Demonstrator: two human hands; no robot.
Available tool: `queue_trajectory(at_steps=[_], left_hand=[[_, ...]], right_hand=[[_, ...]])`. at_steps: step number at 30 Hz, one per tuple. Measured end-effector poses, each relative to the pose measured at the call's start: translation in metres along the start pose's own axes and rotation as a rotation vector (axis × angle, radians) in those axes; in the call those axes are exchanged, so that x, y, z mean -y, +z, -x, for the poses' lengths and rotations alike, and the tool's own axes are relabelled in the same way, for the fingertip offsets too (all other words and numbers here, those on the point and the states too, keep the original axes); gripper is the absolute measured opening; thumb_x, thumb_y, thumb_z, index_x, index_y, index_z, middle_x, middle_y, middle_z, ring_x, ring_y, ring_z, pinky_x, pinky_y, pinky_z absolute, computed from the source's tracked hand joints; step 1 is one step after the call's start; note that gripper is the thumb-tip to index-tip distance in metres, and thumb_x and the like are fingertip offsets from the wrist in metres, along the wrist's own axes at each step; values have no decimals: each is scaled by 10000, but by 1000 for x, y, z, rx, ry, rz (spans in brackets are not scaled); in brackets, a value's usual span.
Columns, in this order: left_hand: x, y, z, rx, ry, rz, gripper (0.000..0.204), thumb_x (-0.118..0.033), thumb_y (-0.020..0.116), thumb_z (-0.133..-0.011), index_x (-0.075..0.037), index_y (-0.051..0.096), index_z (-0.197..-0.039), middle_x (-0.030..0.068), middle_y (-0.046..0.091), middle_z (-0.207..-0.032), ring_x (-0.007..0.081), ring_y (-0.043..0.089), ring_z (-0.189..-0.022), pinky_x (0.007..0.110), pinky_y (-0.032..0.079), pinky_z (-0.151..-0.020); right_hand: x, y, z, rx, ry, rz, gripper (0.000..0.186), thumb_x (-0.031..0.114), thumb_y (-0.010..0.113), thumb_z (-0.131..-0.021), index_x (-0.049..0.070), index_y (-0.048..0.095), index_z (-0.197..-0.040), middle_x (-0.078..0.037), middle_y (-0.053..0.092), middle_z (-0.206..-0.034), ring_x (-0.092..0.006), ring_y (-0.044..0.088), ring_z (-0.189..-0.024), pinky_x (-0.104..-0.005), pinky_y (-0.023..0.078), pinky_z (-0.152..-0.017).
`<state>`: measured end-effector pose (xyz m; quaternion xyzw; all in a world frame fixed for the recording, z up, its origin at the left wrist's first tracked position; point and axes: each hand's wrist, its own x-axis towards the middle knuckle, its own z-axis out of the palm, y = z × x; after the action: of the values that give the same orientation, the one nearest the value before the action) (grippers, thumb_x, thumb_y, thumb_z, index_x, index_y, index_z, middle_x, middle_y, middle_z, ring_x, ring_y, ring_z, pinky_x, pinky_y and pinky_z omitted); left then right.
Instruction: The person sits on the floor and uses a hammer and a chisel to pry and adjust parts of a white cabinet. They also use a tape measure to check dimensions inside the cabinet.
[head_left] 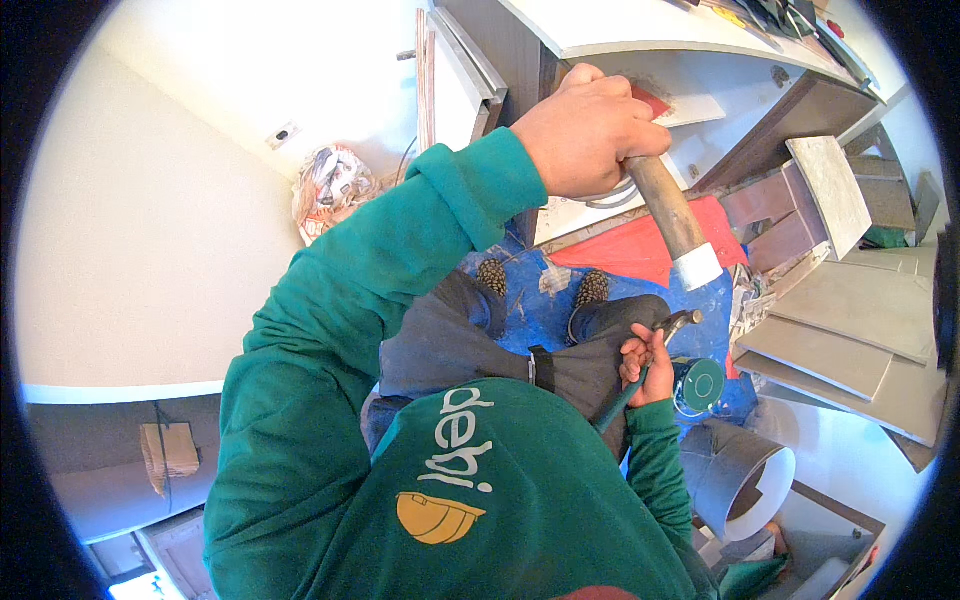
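My left hand (590,130) reaches up and across, its fingers wrapped round a thick wooden handle (664,200) with a white end. The handle slants down to the right; its upper end is hidden in my fist. Lower down, by my right thigh, my right hand (648,368) grips a hammer (680,322). Its metal head sticks out past my fingers, and its dark shaft runs back toward my lap. The white end hangs above the hammer head, apart from it. Just right of my right hand stands a can with a green lid (705,384).
Ahead is an open cabinet (640,30) with tools on top. A red sheet (650,240) lies on the blue floor cover. Flat boards (820,350) are stacked at the right, above a large rolled sheet (715,480). A plastic bag (335,185) sits by the left wall.
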<state>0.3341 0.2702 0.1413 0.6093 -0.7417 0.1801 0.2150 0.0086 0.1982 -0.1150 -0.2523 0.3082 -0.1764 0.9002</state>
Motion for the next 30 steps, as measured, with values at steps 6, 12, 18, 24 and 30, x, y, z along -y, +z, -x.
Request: queue_trajectory(at_steps=[6, 12, 18, 24, 30], left_hand=[[-1, -2, 0, -8, 9, 20, 351, -24, 655, -608, -170, 620, -925, -3, 576, -848, 266, 536, -921, 431, 359, -836], [-2, -3, -3, 11, 6, 5, 332, -31, 658, -622, -172, 620, -920, 4, 578, -853, 275, 534, -914, 429, 358, -829], [-31, 1, 7, 113, 26, -11, 294, -72, 680, -626, -162, 612, -897, 9, 572, -829, 253, 545, -882, 429, 362, -816], [-66, -3, -3, 91, 113, 173, 308, -100, 706, -614, -127, 606, -904, 8, 559, -835, 243, 534, -863, 399, 375, -810], [-75, -30, -34, 71, 186, 279, 350, -107, 695, -589, -106, 595, -925, 37, 564, -870, 267, 510, -877, 402, 363, -821]], right_hand=[[-1, 1, 0, -16, -1, -7, 468, 442, 427, -1034, 20, 569, -1178, -109, 648, -794, -99, 478, -466, -235, 368, -415], [1, 2, 0, -17, -3, -10, 470, 442, 427, -1033, 15, 571, -1166, -110, 648, -793, -101, 476, -464, -237, 364, -412], [-2, -4, -2, 0, -1, -27, 506, 458, 433, -1026, -6, 577, -1169, -98, 655, -815, -99, 493, -475, -239, 386, -418], [1, 23, 2, -42, 17, -139, 425, 378, 462, -1021, -5, 557, -1179, -132, 659, -885, -130, 544, -564, -264, 456, -489], [-17, -26, -15, -82, -106, 130, 451, 434, 438, -1033, 23, 570, -1164, -116, 663, -806, -92, 494, -453, -227, 398, -401]])
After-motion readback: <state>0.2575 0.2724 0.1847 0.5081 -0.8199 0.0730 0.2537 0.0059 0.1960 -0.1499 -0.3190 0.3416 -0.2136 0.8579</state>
